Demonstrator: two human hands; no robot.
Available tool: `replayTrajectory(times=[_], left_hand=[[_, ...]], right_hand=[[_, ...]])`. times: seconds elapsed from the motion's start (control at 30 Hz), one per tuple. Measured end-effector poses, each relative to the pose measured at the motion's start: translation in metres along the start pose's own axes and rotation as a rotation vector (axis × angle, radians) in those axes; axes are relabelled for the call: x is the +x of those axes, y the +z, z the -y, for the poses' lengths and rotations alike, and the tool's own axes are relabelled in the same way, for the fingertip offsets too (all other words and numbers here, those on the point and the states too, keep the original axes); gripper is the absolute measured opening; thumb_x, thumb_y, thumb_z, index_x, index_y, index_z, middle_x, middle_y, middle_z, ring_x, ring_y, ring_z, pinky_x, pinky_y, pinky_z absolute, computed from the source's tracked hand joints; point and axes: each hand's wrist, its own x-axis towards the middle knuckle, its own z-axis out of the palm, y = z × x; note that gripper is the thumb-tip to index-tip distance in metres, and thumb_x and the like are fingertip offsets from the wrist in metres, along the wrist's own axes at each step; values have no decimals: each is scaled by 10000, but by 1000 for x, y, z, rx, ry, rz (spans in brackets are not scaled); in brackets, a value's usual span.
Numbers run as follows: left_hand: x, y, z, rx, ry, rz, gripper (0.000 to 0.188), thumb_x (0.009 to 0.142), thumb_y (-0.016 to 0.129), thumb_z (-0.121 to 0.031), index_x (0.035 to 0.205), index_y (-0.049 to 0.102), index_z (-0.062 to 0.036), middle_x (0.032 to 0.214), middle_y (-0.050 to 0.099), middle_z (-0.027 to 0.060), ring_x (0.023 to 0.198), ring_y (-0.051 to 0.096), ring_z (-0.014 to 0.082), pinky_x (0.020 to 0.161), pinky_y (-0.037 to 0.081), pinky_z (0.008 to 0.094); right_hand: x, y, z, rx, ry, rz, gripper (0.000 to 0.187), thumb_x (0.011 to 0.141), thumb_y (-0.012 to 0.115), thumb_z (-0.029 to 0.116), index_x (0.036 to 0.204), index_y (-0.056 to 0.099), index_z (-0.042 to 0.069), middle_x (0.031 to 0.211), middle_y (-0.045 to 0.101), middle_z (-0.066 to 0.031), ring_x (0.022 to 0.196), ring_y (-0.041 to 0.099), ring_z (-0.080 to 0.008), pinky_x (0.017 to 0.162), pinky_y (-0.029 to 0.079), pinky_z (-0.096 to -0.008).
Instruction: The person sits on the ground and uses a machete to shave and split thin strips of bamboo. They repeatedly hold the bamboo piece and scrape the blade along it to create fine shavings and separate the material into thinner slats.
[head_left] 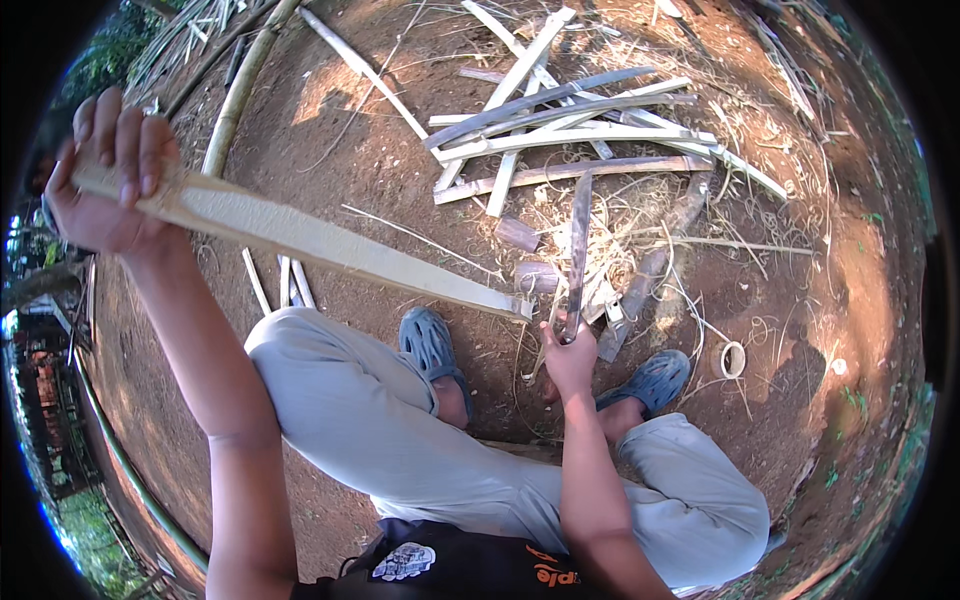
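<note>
My left hand (115,185), raised at the far left, is closed around the upper end of a long split bamboo strip (330,245). The strip slants down to the right, its pale inner face showing, and its lower end comes close to my right hand. Low in the middle, my right hand (570,358) grips a machete (579,235) by its handle. The dark blade points away from me, and its tip reaches near the pile of bamboo strips. Whether the strip's lower end touches the ground, I cannot tell.
Crossed bamboo strips (580,138) lie in a pile ahead, with curly shavings (620,250) and short dark wood pieces (517,234) nearer. A bamboo ring (733,360) lies at right. My feet in blue clogs (432,345) flank the work area. A bamboo pole (240,95) lies at far left.
</note>
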Motion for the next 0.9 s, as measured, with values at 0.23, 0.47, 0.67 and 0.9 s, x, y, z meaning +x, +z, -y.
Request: replayTrajectory(times=[0.23,0.47,0.67,0.9], left_hand=[[5,-52,36,-379,-134,281,275,973,485,-267,975,472,8,772,516,96,522,563,166,522,528,289],[2,-45,48,-395,-97,29,332,1025,353,-346,919,459,-50,706,457,83,404,458,200,358,432,370],[4,-40,77,290,-120,-542,977,927,243,-814,1448,358,5,1251,558,239,1056,597,257,889,503,368],[-33,-24,147,803,-1081,-346,645,1083,291,-506,1313,475,68,1231,596,232,1043,657,275,901,569,389]], right_hand=[[-7,1,34,147,58,453,594,802,863,139,1316,598,5,604,505,50,437,478,-67,393,386,-251],[-33,30,45,172,56,567,493,802,883,202,1151,626,-32,611,528,42,450,480,-58,397,387,-238],[-41,33,69,228,136,538,404,827,866,199,1051,610,-19,615,540,24,461,488,-57,395,392,-245],[-35,25,104,347,232,324,284,887,801,175,978,589,9,620,528,13,450,474,-82,396,389,-262]])
